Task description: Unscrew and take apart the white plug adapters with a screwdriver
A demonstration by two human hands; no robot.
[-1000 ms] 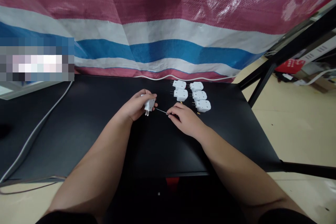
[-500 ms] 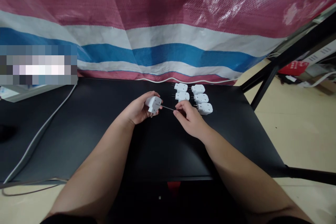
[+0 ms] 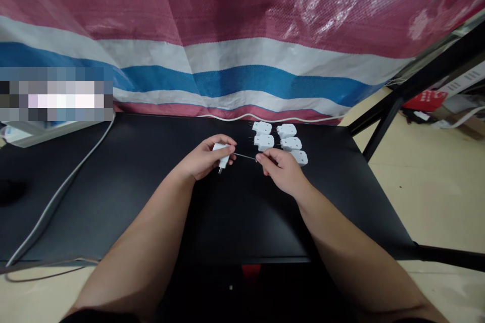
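Left hand grips one white plug (five more nearby).

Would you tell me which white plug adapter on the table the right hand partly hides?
The front adapter of the right column of three: the right hand covers its left end, while the other four show whole.

A: What's the left hand holding?
B: A white plug, prongs down.
A: And the right hand?
B: Pinching a thin metal rod, aimed at the plug.
A: Nearby?
B: Five more plugs on the black table, just beyond the right hand.
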